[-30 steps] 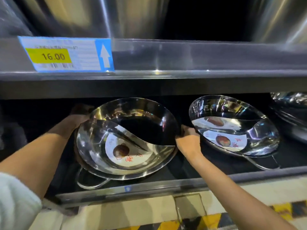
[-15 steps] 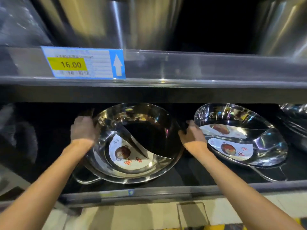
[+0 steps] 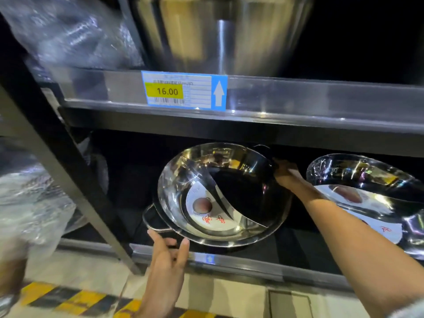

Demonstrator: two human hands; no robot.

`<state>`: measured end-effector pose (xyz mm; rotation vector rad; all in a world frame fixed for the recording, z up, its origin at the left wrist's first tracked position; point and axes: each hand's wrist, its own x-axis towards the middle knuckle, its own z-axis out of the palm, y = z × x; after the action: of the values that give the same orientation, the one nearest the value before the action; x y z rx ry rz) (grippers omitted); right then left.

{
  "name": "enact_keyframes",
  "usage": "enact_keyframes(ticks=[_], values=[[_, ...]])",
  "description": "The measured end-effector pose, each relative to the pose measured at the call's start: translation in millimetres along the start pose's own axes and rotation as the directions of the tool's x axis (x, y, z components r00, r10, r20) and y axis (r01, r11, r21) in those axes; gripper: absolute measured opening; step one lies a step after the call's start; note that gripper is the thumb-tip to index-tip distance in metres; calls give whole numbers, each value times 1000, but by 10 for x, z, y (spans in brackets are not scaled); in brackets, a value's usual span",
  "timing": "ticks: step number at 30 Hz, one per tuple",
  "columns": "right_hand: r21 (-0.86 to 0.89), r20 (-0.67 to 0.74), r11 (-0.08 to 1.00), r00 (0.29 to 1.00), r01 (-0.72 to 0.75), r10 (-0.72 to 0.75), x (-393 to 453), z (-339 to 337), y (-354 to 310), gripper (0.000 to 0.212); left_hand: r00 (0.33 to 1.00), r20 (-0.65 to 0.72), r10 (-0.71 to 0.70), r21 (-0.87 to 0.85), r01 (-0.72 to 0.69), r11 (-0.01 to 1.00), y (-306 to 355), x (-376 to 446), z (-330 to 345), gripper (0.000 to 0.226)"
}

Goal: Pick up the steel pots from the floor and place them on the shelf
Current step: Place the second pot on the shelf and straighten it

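Note:
A shiny steel pot with an S-shaped divider and a paper label inside leans tilted on the dark bottom shelf. My right hand grips its far right rim by the upper handle. My left hand is below the pot's near left handle, fingers spread, fingertips touching the rim from underneath. A second, similar divided pot lies tilted on the same shelf to the right, partly behind my right forearm.
The upper shelf edge with a 16.00 price tag overhangs the pots. A large steel vessel stands above it. Plastic-wrapped goods sit left of a slanted black upright. Yellow-black floor tape runs below.
My left hand has come off the pot's left rim and dropped beneath its near handle. The view has swung left, and the pot's handle now faces me.

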<state>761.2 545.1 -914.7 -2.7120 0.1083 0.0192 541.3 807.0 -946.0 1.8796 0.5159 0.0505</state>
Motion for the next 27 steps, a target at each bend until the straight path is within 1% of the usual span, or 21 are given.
enact_keyframes(ticks=[2,3,5,7,9,11,13,15,18,20,23,25,27], values=[[66,-25,998,1000,4,-2,-125,-44,83,32,999,10,35,14,-35,999,-38,182,-49,71],[76,-28,997,999,-18,21,-201,-64,121,29,999,8,48,25,-49,999,-38,284,-84,68],[76,-27,991,993,-112,114,-360,-83,196,26,998,-2,65,14,-65,998,1,522,-141,68],[101,-26,971,976,-214,218,-528,-60,247,29,998,5,69,-43,-69,997,90,750,-166,68],[118,-39,959,963,-259,265,-663,-25,265,28,997,14,78,-80,-77,994,144,917,-152,66],[157,-42,952,961,-263,273,-743,-4,278,29,996,15,91,-80,-90,993,132,994,-115,64],[223,-34,945,967,-238,252,-803,-5,292,37,995,8,102,-68,-101,993,98,1007,-72,64],[336,-7,922,979,-190,205,-887,20,307,45,993,11,113,-61,-113,992,77,1013,-60,66],[560,33,808,980,-180,196,-1087,93,283,50,993,40,113,-96,-109,989,119,1128,-109,62],[668,103,717,979,-198,175,-1198,154,246,54,994,29,108,-82,-105,991,181,1247,-172,60],[790,155,575,977,-213,149,-1285,200,209,62,990,76,117,-55,-113,992,214,1299,-245,56],[849,198,474,972,-235,127,-1309,205,210,70,985,137,105,-52,-99,994,167,1248,-274,53],[889,249,375,965,-262,85,-1314,203,219,76,982,165,95,-44,-88,995,130,1218,-288,53]])
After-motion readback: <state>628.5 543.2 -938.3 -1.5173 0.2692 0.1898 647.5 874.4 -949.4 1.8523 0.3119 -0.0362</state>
